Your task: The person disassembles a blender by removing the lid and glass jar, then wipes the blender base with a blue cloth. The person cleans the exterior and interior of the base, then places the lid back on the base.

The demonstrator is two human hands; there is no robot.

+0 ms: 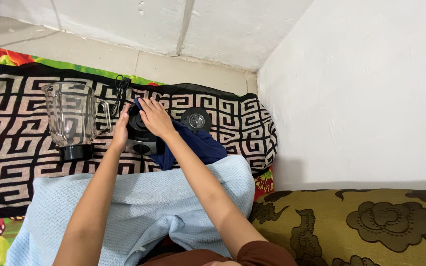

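Note:
A black and silver blender base (141, 143) stands on a black and beige patterned mat (16, 138). My left hand (122, 129) rests flat against the base's left side. My right hand (155, 117) presses a dark blue cloth (198, 145) onto the top of the base; the cloth trails off to the right. A clear blender jar (74, 118) with a black bottom stands upright to the left of the base. A round black lid (196, 119) with a clear centre lies to the right.
A black power cord (120, 93) lies behind the base. A light blue towel (144, 197) covers my lap. A white wall rises at the right, and an olive floral cushion (361, 226) sits at the lower right.

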